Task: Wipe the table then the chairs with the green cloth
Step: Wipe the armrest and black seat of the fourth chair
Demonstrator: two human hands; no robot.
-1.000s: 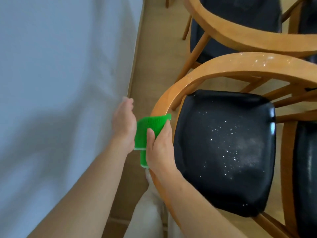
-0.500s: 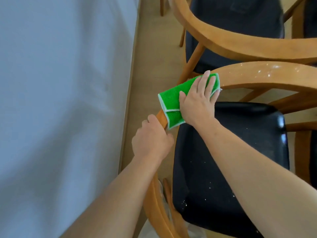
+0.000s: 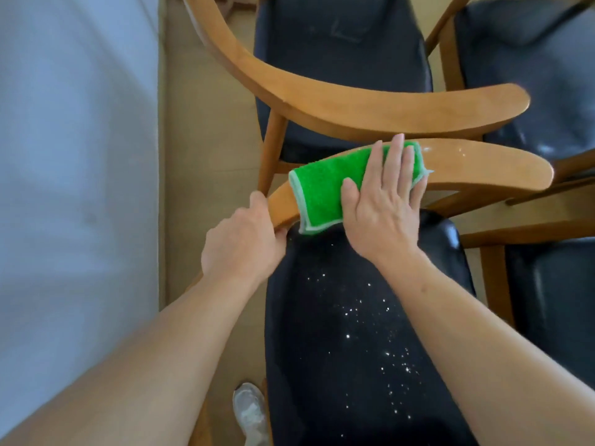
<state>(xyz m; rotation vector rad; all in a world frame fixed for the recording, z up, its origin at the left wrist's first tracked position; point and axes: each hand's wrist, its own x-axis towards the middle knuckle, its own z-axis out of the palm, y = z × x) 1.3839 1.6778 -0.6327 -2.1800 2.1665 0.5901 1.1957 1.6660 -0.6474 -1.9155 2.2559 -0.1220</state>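
right hand (image 3: 380, 204) flat, fingers straight, pressing green cloth (image 3: 325, 188) on chair rail (image 3: 483, 169) | left hand (image 3: 241, 243) fingers gripping rail end

Perhaps four chairs (image 3: 354, 111), one cloth (image 3: 322, 188)

Soft, even daylight; faint shadows, wide-angle bending at edges, slight blur throughout.

Nothing readable is showing anywhere: no words, labels, brand marks, numbers or signs are appearing on any surface in view.
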